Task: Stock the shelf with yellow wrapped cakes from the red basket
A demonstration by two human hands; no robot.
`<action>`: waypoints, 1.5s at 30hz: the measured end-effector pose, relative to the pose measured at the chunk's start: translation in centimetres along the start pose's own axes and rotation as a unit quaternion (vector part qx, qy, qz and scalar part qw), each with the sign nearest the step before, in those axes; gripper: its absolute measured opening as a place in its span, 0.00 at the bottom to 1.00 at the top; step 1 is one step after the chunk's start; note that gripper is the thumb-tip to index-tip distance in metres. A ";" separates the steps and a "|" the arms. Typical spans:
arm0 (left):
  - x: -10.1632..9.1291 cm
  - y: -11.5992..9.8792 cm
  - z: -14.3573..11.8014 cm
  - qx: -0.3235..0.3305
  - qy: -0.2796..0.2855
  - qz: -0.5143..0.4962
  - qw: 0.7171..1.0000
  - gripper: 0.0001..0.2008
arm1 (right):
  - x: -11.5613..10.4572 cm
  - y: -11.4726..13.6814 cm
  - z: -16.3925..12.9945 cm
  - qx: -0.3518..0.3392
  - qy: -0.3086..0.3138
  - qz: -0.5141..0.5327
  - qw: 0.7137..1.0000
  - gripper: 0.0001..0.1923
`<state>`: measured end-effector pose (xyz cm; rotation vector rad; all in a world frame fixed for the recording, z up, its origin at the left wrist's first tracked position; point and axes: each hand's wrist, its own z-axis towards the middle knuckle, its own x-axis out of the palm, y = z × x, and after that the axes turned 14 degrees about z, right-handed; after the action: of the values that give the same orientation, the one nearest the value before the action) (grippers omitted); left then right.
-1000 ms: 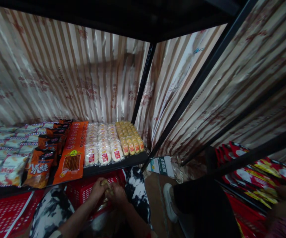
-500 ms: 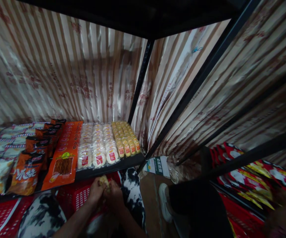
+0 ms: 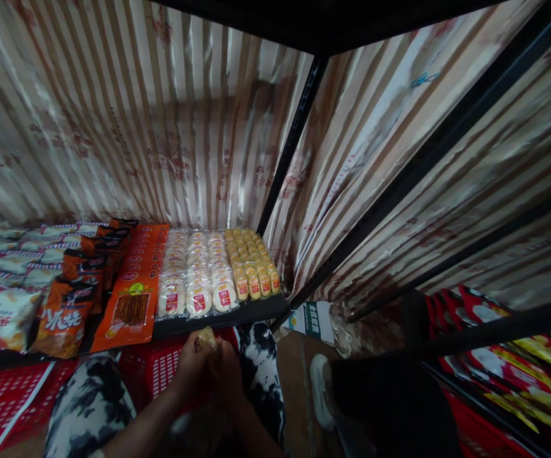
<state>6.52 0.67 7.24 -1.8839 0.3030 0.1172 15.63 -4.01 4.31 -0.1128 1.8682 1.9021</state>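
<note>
A small yellow wrapped snack point(image 3: 207, 338) is pinched between my two hands, low in the middle of the view. My left hand point(image 3: 191, 364) grips it from the left with closed fingers. From the other side my right hand point(image 3: 226, 369) presses against it, fingers also closed and partly in shadow. Just beyond them, along the shelf's front edge, lie rows of white round wrapped pastries point(image 3: 198, 299) and rows of yellow wrapped snacks point(image 3: 252, 280) similar in colour to the held one.
Left on the shelf point(image 3: 175, 328) lie an orange packet point(image 3: 135, 299), brown-orange bags point(image 3: 63, 315) and white bags point(image 3: 6, 318). Red baskets point(image 3: 11, 394) sit below. A person's dark-clothed leg and white shoe point(image 3: 322, 391) are at right, near red-yellow packets point(image 3: 518, 375).
The view has swung slightly, shifting the shelf and goods rightward in the picture. Both hands stay together on the yellow snack, with only a slight change in posture.
</note>
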 end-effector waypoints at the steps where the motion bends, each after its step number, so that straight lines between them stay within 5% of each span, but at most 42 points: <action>1: -0.1 -0.2 -0.1 0.011 -0.001 -0.009 1.000 0.17 | 0.1 -0.1 0.1 -0.008 -0.003 0.001 1.000 0.11; 9: -1.6 -0.7 0.2 0.057 0.003 0.016 0.998 0.16 | 0.8 -0.7 0.9 -0.056 -0.024 -0.009 0.998 0.17; 16: -2.8 -0.4 0.9 0.034 -0.050 -0.039 0.997 0.16 | 1.7 1.8 1.8 -0.056 -0.004 0.007 0.998 0.16; 26: -4.9 -0.6 1.1 0.025 -0.041 -0.093 0.995 0.14 | 2.9 3.6 2.3 -0.066 -0.007 -0.026 0.997 0.16; 33: -6.3 -0.3 1.0 0.028 -0.037 -0.087 0.995 0.27 | 1.7 3.4 3.8 -0.174 0.086 -0.116 0.974 0.19; 38: -7.2 0.3 0.2 0.044 -0.001 -0.100 0.994 0.22 | 0.3 4.3 4.7 -0.209 0.156 -0.137 0.956 0.22; 41: -7.3 0.7 -0.3 0.025 -0.004 -0.121 0.992 0.21 | 0.1 4.9 4.7 -0.200 0.143 -0.132 0.960 0.27; 45: -7.2 0.9 -0.8 0.012 -0.022 -0.158 0.987 0.22 | 1.1 4.4 4.0 -0.153 0.054 -0.086 0.983 0.31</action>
<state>-0.71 0.73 8.37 -1.8786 -0.0261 -0.0603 14.07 0.27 8.25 -0.4690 1.5592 2.0804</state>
